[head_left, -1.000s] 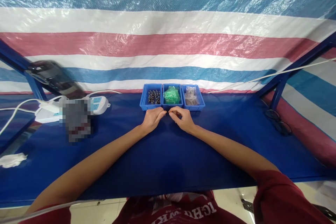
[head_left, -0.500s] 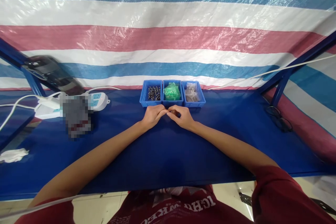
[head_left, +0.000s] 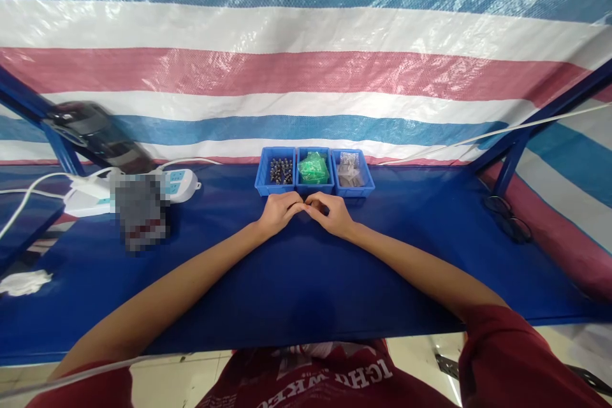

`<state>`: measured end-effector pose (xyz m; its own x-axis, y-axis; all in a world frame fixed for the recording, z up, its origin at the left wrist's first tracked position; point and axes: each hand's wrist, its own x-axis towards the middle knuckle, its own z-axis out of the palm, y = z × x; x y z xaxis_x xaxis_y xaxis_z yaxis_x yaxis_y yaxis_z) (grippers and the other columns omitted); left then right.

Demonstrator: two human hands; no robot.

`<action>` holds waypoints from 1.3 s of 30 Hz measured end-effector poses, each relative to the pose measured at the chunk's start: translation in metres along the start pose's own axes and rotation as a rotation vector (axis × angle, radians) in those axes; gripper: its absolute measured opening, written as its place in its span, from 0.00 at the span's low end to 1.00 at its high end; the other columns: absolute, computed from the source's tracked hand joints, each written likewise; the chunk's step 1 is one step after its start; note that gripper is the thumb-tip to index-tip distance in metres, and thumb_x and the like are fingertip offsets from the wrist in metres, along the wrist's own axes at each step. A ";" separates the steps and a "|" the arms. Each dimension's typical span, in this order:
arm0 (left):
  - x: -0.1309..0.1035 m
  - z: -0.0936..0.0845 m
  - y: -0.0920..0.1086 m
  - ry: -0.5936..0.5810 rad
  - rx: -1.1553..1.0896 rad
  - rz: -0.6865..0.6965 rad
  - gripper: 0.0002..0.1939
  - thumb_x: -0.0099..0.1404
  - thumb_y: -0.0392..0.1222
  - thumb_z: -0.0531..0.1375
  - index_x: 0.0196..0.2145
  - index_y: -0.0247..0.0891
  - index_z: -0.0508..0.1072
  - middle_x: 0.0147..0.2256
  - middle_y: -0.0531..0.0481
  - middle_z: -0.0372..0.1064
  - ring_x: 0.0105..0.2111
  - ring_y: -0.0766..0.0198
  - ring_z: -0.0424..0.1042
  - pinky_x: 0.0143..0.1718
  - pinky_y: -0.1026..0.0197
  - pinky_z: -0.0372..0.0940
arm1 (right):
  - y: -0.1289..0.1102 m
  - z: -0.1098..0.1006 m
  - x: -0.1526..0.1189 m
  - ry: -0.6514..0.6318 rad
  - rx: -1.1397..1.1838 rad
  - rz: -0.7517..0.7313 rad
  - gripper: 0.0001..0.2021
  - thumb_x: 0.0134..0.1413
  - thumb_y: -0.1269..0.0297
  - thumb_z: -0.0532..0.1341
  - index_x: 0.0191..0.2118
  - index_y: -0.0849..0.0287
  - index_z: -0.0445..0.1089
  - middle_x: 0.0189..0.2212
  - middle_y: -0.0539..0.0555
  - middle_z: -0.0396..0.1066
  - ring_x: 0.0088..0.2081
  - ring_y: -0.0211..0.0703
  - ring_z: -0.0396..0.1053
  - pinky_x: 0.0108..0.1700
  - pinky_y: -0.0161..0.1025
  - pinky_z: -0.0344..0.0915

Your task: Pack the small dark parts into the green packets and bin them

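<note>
My left hand (head_left: 280, 211) and my right hand (head_left: 333, 213) meet at the fingertips just in front of three blue bins. Both are closed in a pinch; whatever lies between the fingers is too small or hidden to name. The left bin (head_left: 259, 182) holds many small dark metal-tipped parts (head_left: 281, 171). In the middle bin (head_left: 314, 188) lies a green plastic bag (head_left: 313, 168). Clear little plastic bags (head_left: 349, 169) fill part of the right bin (head_left: 354, 192).
To the left, a white power strip (head_left: 184, 185) with cables lies beside a blurred-out dark object (head_left: 141, 213). Behind it leans a dark bottle (head_left: 100, 134). White crumpled tissue (head_left: 25, 282) is at the far left, glasses (head_left: 507, 219) at the right. A striped sheet (head_left: 306, 70) hangs behind the blue table (head_left: 306, 293).
Almost nothing differs. My fingertips shift very slightly against each other, and the view tilts a touch.
</note>
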<state>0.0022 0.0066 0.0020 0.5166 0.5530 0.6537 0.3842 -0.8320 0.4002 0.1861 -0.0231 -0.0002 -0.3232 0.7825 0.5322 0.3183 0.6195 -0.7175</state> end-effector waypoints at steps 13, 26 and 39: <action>0.000 -0.001 0.001 0.002 -0.010 0.007 0.20 0.69 0.49 0.52 0.24 0.34 0.68 0.20 0.54 0.63 0.20 0.72 0.61 0.24 0.68 0.55 | 0.001 0.000 0.000 -0.013 0.020 0.003 0.10 0.58 0.59 0.57 0.38 0.60 0.68 0.22 0.48 0.64 0.22 0.34 0.60 0.28 0.33 0.59; 0.000 0.001 0.001 -0.067 0.007 -0.027 0.19 0.69 0.47 0.52 0.23 0.34 0.66 0.20 0.55 0.60 0.19 0.72 0.58 0.23 0.67 0.53 | -0.001 -0.001 0.001 -0.012 0.007 0.007 0.10 0.58 0.59 0.56 0.37 0.61 0.67 0.21 0.48 0.63 0.22 0.34 0.59 0.27 0.33 0.58; 0.003 0.003 0.001 -0.207 0.031 -0.130 0.22 0.72 0.47 0.46 0.22 0.35 0.61 0.20 0.55 0.56 0.20 0.71 0.57 0.24 0.66 0.52 | -0.001 -0.002 0.003 0.003 -0.030 0.057 0.08 0.57 0.62 0.57 0.36 0.61 0.67 0.21 0.48 0.63 0.22 0.34 0.60 0.28 0.33 0.59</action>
<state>0.0060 0.0078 0.0024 0.6058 0.6553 0.4512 0.4792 -0.7533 0.4505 0.1868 -0.0217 0.0028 -0.3010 0.8169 0.4920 0.3625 0.5753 -0.7333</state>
